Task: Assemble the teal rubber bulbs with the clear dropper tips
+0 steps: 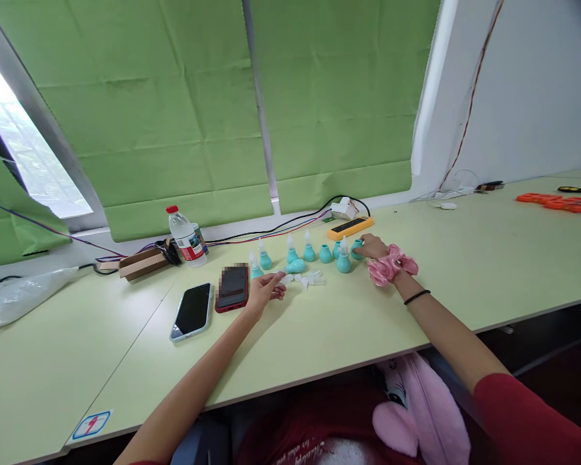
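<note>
Gripping a turquoise bulb (357,250), long axis upright, neck up: right hand (374,247); left hand (266,290), grip unclear.

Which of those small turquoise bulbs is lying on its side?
The small turquoise bulb just beyond the loose translucent plastic tips; the others stand upright, except possibly the one at the right hand.

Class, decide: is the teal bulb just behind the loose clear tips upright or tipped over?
Tipped over: the teal bulb lies sideways on the table behind the clear tips, its long side down.
</note>
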A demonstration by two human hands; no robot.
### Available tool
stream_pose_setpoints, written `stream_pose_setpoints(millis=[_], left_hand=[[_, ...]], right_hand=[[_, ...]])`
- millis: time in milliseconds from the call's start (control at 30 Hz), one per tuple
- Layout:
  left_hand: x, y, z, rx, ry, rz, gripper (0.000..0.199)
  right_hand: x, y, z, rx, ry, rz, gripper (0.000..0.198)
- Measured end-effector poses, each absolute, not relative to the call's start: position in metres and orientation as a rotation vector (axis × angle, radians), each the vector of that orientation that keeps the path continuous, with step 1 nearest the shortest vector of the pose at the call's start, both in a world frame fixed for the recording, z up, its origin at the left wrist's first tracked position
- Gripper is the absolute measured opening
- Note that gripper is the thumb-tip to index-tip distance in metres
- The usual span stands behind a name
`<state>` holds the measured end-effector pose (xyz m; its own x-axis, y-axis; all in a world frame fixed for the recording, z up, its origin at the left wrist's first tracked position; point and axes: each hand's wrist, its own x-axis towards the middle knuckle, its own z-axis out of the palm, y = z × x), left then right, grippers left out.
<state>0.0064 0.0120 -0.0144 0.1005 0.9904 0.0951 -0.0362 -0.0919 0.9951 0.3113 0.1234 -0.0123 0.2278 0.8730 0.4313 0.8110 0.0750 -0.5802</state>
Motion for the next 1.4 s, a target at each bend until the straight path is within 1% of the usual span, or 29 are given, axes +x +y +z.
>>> stream_pose_setpoints(millis=[100,233,300,367,467,533,767,933,1067,1167,1333,1400], left_hand=[[0.006,0.014,-0.016,1.240,1.019,1.217,0.044],[0.003,0.015,-0.016,1.136,0.967,1.213,0.040],[0.002,0.015,-0.015,1.092,0.955,1.213,0.038],[0.001,0.015,-0.013,1.067,0.953,1.215,0.036],[-0.001,0.017,-0.011,1.072,0.936,1.215,0.034],[-0.001,0.017,-0.010,1.104,0.907,1.195,0.033],[0.001,0.009,-0.008,1.389,0.880,1.054,0.040],[0.005,0.007,-0.010,1.404,0.933,1.152,0.038],[0.008,0.007,-0.014,1.382,0.967,1.219,0.039],[0.010,0.006,-0.014,1.402,0.980,1.220,0.038],[0.012,0.003,-0.010,1.449,0.961,1.169,0.036],[0.012,0.002,-0.009,1.459,0.959,1.148,0.035]], right_hand=[[0.308,0.117,0.004,-1.667,-1.354,-0.077,0.027],[0.285,0.096,0.024,-1.172,-1.131,-0.342,0.032],[0.264,0.081,0.023,-0.969,-1.211,-0.415,0.030],[0.239,0.067,0.013,-0.837,-1.472,-0.422,0.026],[0.206,0.051,-0.007,-0.641,-2.070,-0.335,0.023],[0.192,0.047,-0.018,-0.605,-2.213,-0.295,0.024],[0.184,0.047,-0.032,-0.673,-2.222,-0.125,0.020],[0.177,0.042,-0.034,-0.721,-2.174,-0.066,0.024],[0.172,0.038,-0.036,-0.796,-2.183,-0.046,0.022],[0.170,0.036,-0.034,-0.810,-2.144,0.096,0.020],[0.174,0.034,-0.026,-0.832,-2.162,0.442,0.010],[0.175,0.035,-0.024,-0.847,-2.175,0.590,0.009]])
